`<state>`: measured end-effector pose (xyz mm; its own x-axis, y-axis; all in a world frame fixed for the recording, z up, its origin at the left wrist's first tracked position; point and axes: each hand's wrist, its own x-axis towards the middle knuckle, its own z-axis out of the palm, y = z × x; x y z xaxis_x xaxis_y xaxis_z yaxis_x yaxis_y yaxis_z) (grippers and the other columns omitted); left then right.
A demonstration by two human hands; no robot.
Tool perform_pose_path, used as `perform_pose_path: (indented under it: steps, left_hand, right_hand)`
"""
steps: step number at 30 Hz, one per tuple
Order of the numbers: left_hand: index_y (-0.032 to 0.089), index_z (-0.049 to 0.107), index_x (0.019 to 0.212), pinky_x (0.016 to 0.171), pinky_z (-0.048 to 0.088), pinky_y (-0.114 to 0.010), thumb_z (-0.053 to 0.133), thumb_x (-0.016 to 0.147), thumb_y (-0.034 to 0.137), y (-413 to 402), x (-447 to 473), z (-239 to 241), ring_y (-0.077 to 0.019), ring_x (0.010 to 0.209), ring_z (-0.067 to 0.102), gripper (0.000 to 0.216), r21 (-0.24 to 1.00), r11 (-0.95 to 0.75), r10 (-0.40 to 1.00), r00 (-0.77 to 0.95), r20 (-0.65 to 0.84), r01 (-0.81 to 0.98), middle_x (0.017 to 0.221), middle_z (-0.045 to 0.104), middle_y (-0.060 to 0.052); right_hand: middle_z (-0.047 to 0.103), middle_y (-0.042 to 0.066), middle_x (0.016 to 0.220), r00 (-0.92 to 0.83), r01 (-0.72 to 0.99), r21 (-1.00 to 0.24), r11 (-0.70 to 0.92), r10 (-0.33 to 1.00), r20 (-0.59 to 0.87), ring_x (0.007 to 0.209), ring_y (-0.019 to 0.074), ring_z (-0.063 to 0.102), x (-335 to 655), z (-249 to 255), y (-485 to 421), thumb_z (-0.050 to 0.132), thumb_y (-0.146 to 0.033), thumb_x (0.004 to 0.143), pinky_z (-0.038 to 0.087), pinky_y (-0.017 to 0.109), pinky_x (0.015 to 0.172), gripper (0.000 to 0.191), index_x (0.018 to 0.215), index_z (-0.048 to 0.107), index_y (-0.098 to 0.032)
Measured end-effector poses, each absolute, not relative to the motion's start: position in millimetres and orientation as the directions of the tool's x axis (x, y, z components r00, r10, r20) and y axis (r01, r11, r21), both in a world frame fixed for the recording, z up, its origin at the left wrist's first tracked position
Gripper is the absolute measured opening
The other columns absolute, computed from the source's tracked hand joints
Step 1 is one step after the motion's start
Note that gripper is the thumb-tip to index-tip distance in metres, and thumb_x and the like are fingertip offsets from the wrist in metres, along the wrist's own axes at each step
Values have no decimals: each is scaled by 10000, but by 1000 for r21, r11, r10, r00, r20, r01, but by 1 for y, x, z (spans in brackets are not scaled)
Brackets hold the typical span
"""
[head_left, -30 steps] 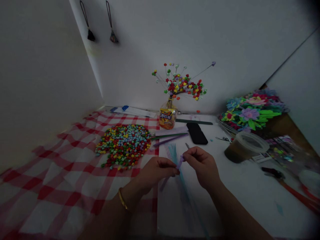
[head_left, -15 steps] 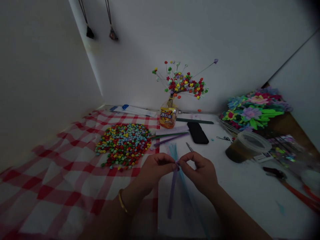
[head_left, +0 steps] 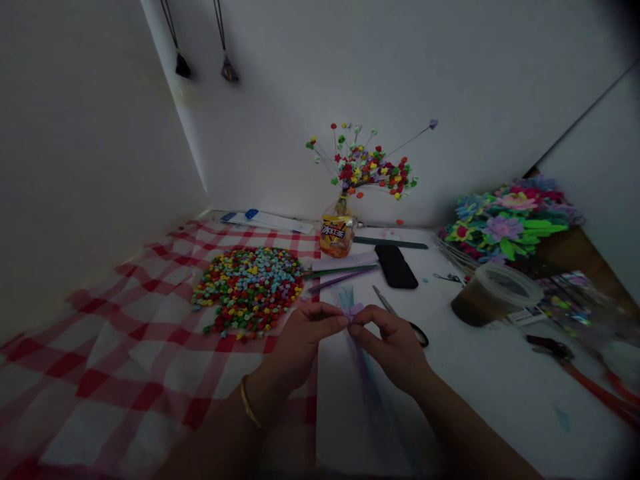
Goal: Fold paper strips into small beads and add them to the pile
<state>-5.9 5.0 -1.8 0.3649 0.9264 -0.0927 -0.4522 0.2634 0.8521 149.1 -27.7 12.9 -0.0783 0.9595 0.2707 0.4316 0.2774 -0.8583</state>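
My left hand [head_left: 320, 327] and my right hand [head_left: 387, 337] meet over the white tabletop, thumbs and forefingers pinched on a purple paper strip [head_left: 355, 311]. A short folded part of the strip shows between the fingertips; its exact fold is too small to make out. Light blue paper strips [head_left: 346, 295] fan out just behind the fingers and run on below the hands, where blue and purple blur together. A pair of scissors [head_left: 418, 332] lies beside my right hand, partly hidden by it. Left of my left hand is a heap of small coloured paper stars [head_left: 253, 287].
A bottle [head_left: 336, 235] holding stems tipped with stars stands at the back. A black phone [head_left: 396, 267], a plastic tub [head_left: 493, 293], orange-handled pliers [head_left: 560, 350] and fuzzy flowers [head_left: 505, 217] are on the right. A red-and-white checked cloth [head_left: 165, 320] covers the left side.
The purple strip's hanging tail has swung right, towards the blue strips, and a folded bit now shows above the fingers. My right hand has shifted slightly left, uncovering the scissors' handle.
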Motion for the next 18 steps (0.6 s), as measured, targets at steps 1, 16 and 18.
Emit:
perform_pose_path:
  steps: [1,16,18]
  left_hand:
    - [155,686,656,655,396,-212,753,610,145,5,-6,-2,-77,633,530,82,849,267,925,370,-92,-455,639,625,25]
    - [162,697,648,638,399,-209,756,598,162,5,-6,-3,-81,624,528,78,864,234,936,343,-76,-446,632,638,16]
    - [165,697,645,646,402,-212,759,595,167,5,-6,-3,-84,633,533,80,879,230,931,357,-75,-416,640,644,14]
  right_hand:
    - [583,-1,730,-69,444,-854,272,960,271,713,149,544,148,13,-28,576,-286,775,424,279,672,109,707,587,-200]
    - [616,13,769,4,330,-913,240,967,256,743,165,562,150,12,-29,619,-309,754,442,300,684,109,802,622,-211]
    - [619,12,753,27,294,-923,248,963,268,730,163,559,150,12,-29,644,-316,736,437,299,682,116,780,639,-209]
